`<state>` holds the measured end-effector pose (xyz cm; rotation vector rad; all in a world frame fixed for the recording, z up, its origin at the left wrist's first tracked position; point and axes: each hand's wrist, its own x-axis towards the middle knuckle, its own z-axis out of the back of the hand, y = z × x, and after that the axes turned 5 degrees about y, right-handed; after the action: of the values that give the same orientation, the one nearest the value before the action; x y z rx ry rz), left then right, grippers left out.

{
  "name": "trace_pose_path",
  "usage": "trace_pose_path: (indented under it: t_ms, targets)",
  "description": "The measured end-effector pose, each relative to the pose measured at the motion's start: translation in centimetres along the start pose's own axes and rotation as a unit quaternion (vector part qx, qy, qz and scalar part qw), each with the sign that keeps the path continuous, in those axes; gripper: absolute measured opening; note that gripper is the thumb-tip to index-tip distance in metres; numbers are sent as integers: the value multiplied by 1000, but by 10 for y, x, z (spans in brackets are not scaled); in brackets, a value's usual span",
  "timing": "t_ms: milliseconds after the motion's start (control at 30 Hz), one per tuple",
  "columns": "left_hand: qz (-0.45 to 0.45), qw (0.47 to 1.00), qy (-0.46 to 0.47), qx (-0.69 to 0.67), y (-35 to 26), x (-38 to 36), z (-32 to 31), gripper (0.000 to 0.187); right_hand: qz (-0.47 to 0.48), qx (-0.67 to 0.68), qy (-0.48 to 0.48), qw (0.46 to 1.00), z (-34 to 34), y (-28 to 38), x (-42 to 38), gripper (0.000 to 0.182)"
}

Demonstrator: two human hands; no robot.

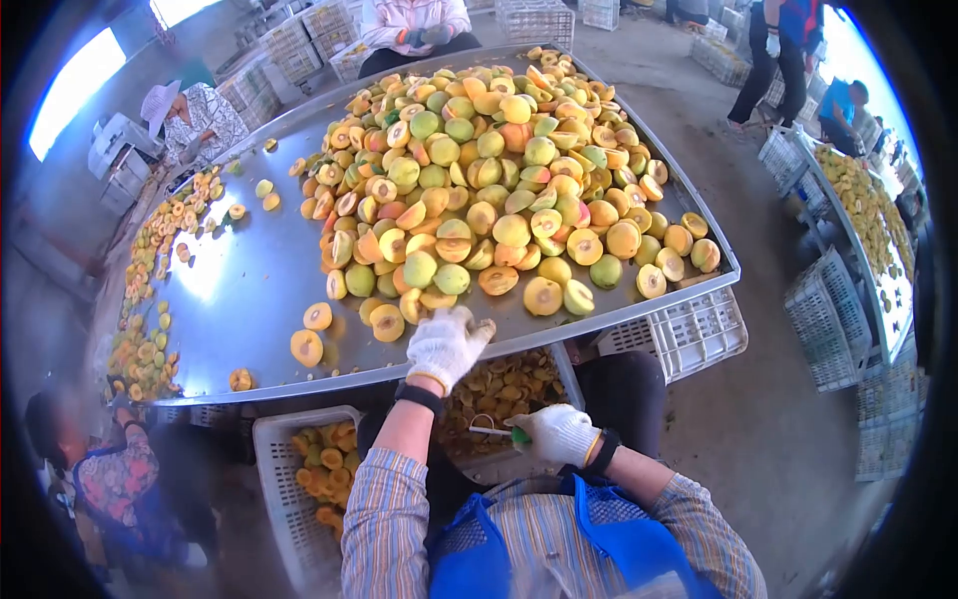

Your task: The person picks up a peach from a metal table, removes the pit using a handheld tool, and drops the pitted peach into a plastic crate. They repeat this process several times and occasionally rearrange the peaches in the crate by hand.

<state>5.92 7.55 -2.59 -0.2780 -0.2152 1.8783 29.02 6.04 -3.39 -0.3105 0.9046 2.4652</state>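
Observation:
My left hand, in a white knit glove, reaches over the near rim of the metal table. Its thumb is spread from the fingers, and the fingertips are at the front of the fruit pile, beside a halved peach-like fruit. No fruit shows in its grasp. Below the rim, my gloved right hand is closed around a small pitting tool with a green handle and a thin looped tip. Many fruits in the pile are halved, some with stones showing.
Under the table, a bin contains cut pieces; a white crate at my left contains orange halves. Another crate stands at right. People sit at the far side, upper left and lower left. A second fruit table is right.

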Motion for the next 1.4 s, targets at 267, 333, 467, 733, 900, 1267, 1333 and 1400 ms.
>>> trace_pose_path:
  t_ms: [267, 333, 467, 733, 900, 1267, 1333, 1400]
  targets:
    - [28, 627, -40, -778, 56, -26, 14, 21, -41, 103, -85, 990, 26, 23, -18, 39]
    - [-31, 459, -35, -887, 32, -55, 28, 34, -37, 122, -129, 983, 30, 35, -20, 39]
    - [5, 421, -10, -907, 8, -102, 26, 41, 28, 94, -169, 981, 41, 61, -21, 40]
    - [52, 489, 24, -871, -21, -140, 24, 56, 49, -9, -191, 980, 29, 68, -24, 33]
    - [86, 485, -45, -869, -39, -145, 21, 63, -9, -49, -129, 990, 22, 63, -24, 29]
    - [82, 665, -28, -742, -51, -150, 25, 64, 74, 102, -128, 984, -2, 43, -24, 26]
    - [87, 648, -27, -757, -54, -150, 25, 63, 81, 59, -157, 982, 4, 39, -26, 26]
    - [99, 600, -4, -794, -56, -149, 29, 60, 29, 1, -162, 986, 18, 40, -27, 26]
